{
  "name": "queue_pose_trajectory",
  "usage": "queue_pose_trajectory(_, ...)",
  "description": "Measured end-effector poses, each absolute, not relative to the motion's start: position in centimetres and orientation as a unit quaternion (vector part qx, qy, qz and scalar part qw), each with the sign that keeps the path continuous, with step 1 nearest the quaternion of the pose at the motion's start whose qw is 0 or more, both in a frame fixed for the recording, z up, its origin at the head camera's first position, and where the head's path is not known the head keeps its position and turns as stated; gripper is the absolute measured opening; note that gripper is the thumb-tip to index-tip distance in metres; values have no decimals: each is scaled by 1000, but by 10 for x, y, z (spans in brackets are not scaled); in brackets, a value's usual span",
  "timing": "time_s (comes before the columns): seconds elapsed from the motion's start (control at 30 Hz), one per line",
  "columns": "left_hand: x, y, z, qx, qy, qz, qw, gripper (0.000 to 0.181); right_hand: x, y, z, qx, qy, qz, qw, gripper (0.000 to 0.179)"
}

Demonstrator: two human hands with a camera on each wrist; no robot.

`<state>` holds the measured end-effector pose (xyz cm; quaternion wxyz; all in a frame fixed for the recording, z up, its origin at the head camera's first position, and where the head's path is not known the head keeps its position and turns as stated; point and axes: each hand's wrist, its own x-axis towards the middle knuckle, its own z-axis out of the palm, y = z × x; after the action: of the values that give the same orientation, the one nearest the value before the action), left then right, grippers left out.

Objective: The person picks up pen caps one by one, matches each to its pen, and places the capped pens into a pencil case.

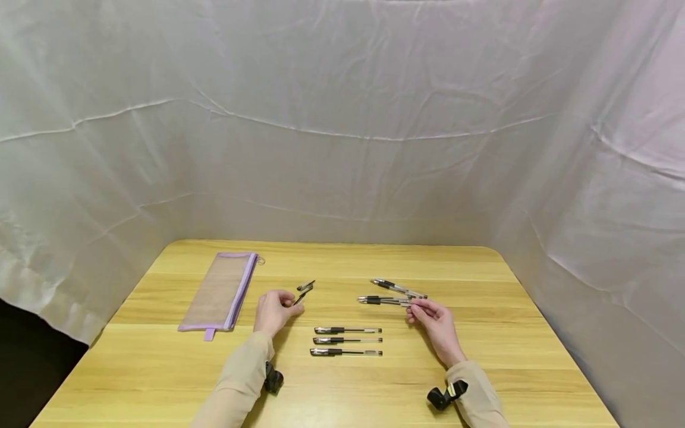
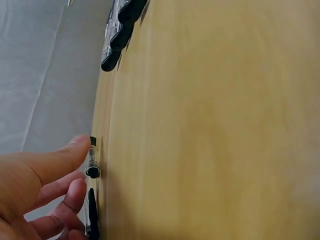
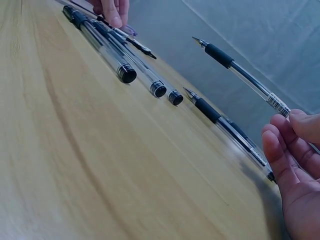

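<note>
My right hand [image 1: 434, 324] pinches the rear end of an uncapped clear gel pen [image 3: 220, 56], its black grip and bare tip pointing left. Below it in the right wrist view lies another uncapped pen [image 3: 207, 110], partly covering one behind. My left hand [image 1: 275, 312] is beside several loose black-and-clear pen caps [image 1: 307, 286]. In the left wrist view the thumb tip is right at one cap [image 2: 92, 162], with a gap between thumb and fingers; another cap [image 2: 91, 207] lies partly hidden behind the fingertips.
Three capped gel pens [image 1: 348, 340] lie in a row between the forearms. A lilac-edged mesh zip pouch [image 1: 219, 291] lies at the left of the wooden table [image 1: 332, 392]. Grey cloth [image 1: 342, 172] hangs around the table's back and sides.
</note>
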<state>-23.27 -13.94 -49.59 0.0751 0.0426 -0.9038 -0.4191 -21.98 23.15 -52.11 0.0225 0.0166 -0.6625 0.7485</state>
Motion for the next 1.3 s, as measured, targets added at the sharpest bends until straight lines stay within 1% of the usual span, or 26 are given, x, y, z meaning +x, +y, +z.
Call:
queue_pose_trajectory(0.3, -235, -139, -497, 48, -913, -400, 62, 19, -220, 229, -523, 21, -665, 746, 24, 39)
queue_pose_trajectory(0.53, -232, -138, -495, 42, -913, -397, 83, 10, -221, 228, -525, 30, -664, 747, 28, 40)
queue_pose_trajectory(0.63, -233, -139, -495, 38, -914, -396, 82, 7, -222, 228, -525, 31, -663, 747, 27, 41)
queue_pose_trajectory(0.73, -233, -139, -496, 37, -912, -401, 73, 7, -222, 227, -525, 28, -662, 749, 26, 41)
queue_pose_trajectory(1.07, -232, -142, -501, 5, -915, -396, 82, 10, -221, 225, -524, 29, -659, 751, 24, 41)
queue_pose_trajectory(1.23, -226, -139, -497, -6, -908, -413, 74, 11, -221, 224, -523, 33, -659, 751, 23, 39)
queue_pose_trajectory(1.3, -224, -137, -496, -6, -899, -434, 64, 11, -221, 223, -523, 36, -658, 752, 21, 38)
